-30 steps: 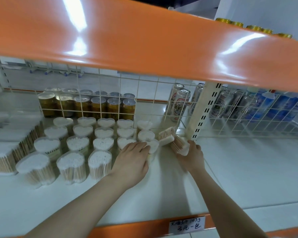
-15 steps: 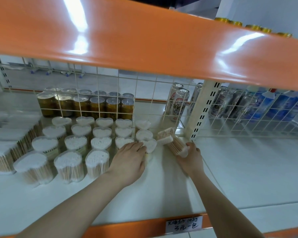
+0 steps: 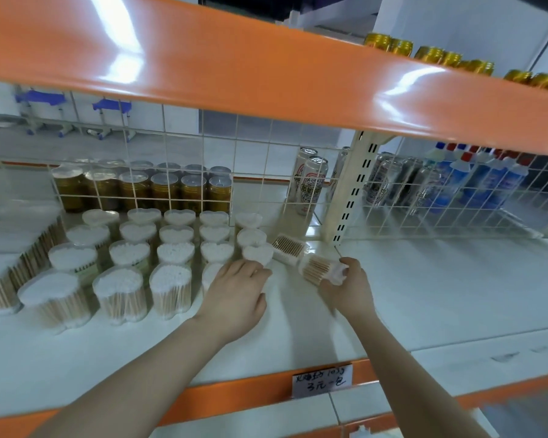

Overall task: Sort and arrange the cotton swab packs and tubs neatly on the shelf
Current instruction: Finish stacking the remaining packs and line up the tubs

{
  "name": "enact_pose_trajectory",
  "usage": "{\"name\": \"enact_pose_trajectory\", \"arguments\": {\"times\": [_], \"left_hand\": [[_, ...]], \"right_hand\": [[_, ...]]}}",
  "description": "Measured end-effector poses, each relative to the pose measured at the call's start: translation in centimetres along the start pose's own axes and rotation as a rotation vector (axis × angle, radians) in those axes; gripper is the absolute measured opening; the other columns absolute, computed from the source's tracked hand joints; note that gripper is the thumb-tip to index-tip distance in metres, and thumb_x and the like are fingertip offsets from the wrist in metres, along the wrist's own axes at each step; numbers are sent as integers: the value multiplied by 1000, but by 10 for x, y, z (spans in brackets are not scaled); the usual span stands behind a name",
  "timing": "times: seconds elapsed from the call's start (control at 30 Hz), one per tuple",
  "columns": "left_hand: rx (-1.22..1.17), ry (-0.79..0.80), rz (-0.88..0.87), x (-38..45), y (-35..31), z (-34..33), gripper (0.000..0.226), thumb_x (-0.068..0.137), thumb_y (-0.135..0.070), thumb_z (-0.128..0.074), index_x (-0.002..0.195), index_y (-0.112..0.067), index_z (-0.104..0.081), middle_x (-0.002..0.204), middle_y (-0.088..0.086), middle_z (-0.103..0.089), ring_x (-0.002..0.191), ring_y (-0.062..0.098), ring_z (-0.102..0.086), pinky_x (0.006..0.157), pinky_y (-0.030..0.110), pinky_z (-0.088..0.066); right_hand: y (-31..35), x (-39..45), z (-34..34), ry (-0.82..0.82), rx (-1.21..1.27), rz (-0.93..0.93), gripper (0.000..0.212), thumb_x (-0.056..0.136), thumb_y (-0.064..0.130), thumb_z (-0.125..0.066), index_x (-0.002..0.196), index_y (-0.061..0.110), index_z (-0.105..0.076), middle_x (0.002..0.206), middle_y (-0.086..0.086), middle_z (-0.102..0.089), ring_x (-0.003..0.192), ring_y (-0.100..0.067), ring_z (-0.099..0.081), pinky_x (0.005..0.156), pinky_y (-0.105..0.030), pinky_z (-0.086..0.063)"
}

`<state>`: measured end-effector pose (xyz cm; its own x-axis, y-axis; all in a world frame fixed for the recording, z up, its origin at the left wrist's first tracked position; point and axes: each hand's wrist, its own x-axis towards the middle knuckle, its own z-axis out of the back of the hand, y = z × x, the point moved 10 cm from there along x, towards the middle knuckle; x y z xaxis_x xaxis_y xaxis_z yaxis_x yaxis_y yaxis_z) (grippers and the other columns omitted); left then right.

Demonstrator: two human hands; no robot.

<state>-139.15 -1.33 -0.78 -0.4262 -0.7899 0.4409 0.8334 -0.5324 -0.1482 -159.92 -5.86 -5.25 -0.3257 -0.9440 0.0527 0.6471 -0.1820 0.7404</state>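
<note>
Several heart-shaped clear tubs of cotton swabs (image 3: 171, 290) stand upright in rows on the white shelf (image 3: 298, 327). My left hand (image 3: 238, 295) lies over the front-right tub of the rows, fingers bent on its top. My right hand (image 3: 350, 287) grips a tub (image 3: 318, 268) lying on its side, lifted a little off the shelf. Another tub (image 3: 288, 248) lies tipped over just behind it. Flat rectangular swab packs (image 3: 10, 270) are stacked at the far left.
A wire grid (image 3: 184, 184) backs the shelf, with gold-lidded jars and drink cans (image 3: 310, 181) behind it. A cream upright post (image 3: 348, 197) stands right of the fallen tubs. The orange upper shelf (image 3: 266, 74) hangs low overhead. A price tag (image 3: 321, 379) is on the front edge.
My right hand has drawn its sideways tub slightly toward me and to the right. My left hand stayed on the front-right tub.
</note>
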Motion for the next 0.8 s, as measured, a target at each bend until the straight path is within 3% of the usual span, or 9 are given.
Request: {"name": "enact_pose_trajectory", "arguments": {"times": [0.17,0.3,0.4,0.47,0.53,0.63,0.8], "left_hand": [[37,-2,27,-9,-6,4,36,53,-28,-61,86,-21,-72,81,-7,-67,74,13,-66,67,25,-54],[75,7,28,-16,-10,7,36,50,-29,-71,84,-19,-72,79,-6,-67,72,15,-66,63,27,-54],[89,24,64,-22,-9,7,48,44,-29,-85,88,-17,-72,81,-3,-67,76,19,-66,67,29,-54],[39,78,89,-25,-14,9,54,65,-32,-77,115,-16,-63,106,1,-64,104,24,-59,88,34,-46],[54,96,91,-27,-15,7,58,87,-40,-55,139,-22,-38,133,-4,-46,129,19,-35,106,30,-25],[28,80,109,-29,-19,11,60,91,-46,-46,143,-27,-24,142,-8,-35,133,13,-25,107,26,-18],[3,27,125,-31,-22,18,66,87,-51,-50,142,-28,-21,138,-7,-40,129,14,-32,104,26,-22]], "right_hand": [[8,-14,15,-3,18,66,56,83,20,-62,135,12,-42,126,-10,-50,108,-22,-52,80,-25,-38],[12,-26,21,41,47,74,50,88,22,-56,135,10,-44,124,-9,-54,104,-20,-52,81,-26,-38],[18,-34,22,59,72,83,45,89,26,-55,132,12,-50,117,-6,-57,100,-18,-53,83,-27,-40],[24,-39,22,67,87,89,42,89,28,-55,128,12,-55,110,-3,-59,99,-19,-56,84,-30,-44],[30,-43,21,82,99,98,40,88,31,-55,123,11,-59,106,-2,-61,96,-22,-59,86,-35,-49],[43,-52,20,103,123,126,33,87,33,-54,111,13,-66,98,-1,-65,89,-19,-60,84,-38,-52],[67,-67,23,118,192,167,17,88,26,-53,88,18,-68,79,2,-65,75,-13,-61,69,-34,-52]]}}
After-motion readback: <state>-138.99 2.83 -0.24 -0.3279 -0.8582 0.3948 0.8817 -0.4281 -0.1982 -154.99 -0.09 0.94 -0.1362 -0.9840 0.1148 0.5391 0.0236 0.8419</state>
